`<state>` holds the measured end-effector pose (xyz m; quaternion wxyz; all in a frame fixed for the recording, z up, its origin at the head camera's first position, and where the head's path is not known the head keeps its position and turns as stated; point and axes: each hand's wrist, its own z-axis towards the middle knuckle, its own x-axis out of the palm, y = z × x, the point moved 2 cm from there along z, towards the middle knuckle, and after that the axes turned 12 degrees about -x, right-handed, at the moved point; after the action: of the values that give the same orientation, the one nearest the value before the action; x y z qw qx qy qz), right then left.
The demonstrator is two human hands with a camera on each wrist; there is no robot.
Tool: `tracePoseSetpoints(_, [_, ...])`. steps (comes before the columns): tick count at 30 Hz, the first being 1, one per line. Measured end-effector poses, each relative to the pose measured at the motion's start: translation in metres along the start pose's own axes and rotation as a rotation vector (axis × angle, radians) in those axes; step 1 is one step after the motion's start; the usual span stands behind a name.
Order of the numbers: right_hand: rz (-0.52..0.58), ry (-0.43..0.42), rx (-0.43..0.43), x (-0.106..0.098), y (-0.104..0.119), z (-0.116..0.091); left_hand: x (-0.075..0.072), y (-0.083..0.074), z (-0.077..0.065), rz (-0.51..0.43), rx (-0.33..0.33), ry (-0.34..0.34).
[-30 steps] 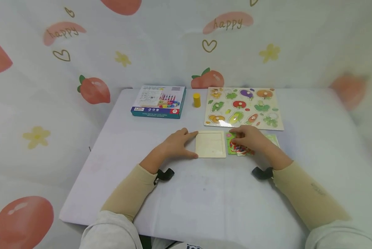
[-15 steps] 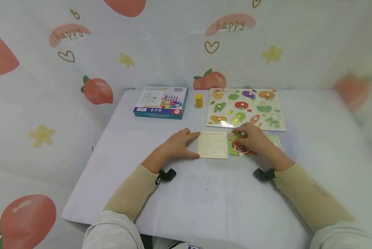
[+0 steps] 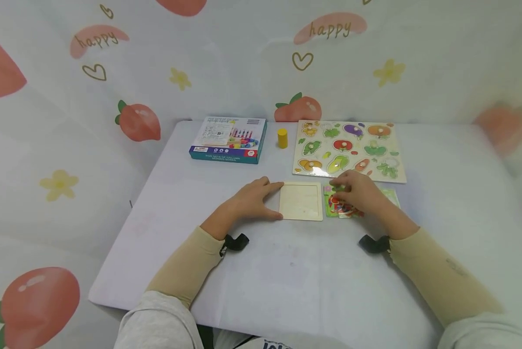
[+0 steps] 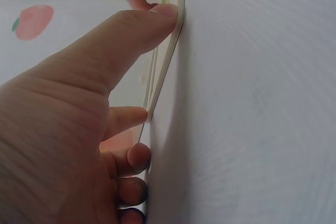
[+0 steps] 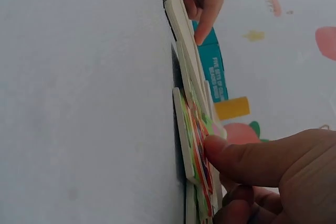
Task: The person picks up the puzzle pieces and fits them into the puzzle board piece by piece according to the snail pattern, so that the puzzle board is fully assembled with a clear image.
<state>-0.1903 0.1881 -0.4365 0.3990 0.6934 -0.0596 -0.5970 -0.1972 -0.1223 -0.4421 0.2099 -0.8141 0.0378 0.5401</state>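
A square, pale wooden puzzle tray [image 3: 301, 201] with a raised rim lies flat on the table. My left hand [image 3: 253, 199] holds it by the left side, thumb at the near corner and index finger at the far one. Right beside the tray are several colourful jigsaw pieces [image 3: 329, 209], green with red and blue print, partly overlapping. Over them, my right hand [image 3: 360, 192] pinches a piece between thumb and fingers. In the right wrist view the thumb [image 5: 236, 156] presses on the printed pieces [image 5: 185, 137]; the right hand hides part of the pile.
Behind the hands lies a vegetable peg puzzle board [image 3: 348, 151]. A yellow cylinder [image 3: 282, 138] stands between it and a flat blue-and-white box [image 3: 229, 139] at the back left. A pale green piece [image 3: 391, 197] shows right of my right hand.
The head view has shifted a little, so everything sits slightly further right in it. Both hands stay in nearly the same place relative to the tray and pieces.
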Motion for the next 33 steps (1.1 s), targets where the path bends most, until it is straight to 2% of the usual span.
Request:
tracePoseSetpoints(7, [-0.011, 0.038, -0.008, -0.005, 0.005, -0.001, -0.003, 0.002, -0.001, -0.009, 0.014, -0.008])
tracePoseSetpoints(13, [0.009, 0.04, 0.016, -0.019, 0.013, -0.007, -0.002, 0.0, -0.002, -0.03, 0.049, -0.015])
tracePoseSetpoints(27, [-0.085, -0.036, -0.101, -0.059, 0.051, -0.026, -0.002, -0.002, -0.001, -0.026, 0.038, -0.018])
tracePoseSetpoints(33, [-0.076, -0.067, -0.102, -0.076, 0.072, -0.035, -0.001, 0.0, -0.001, -0.025, 0.032, -0.016])
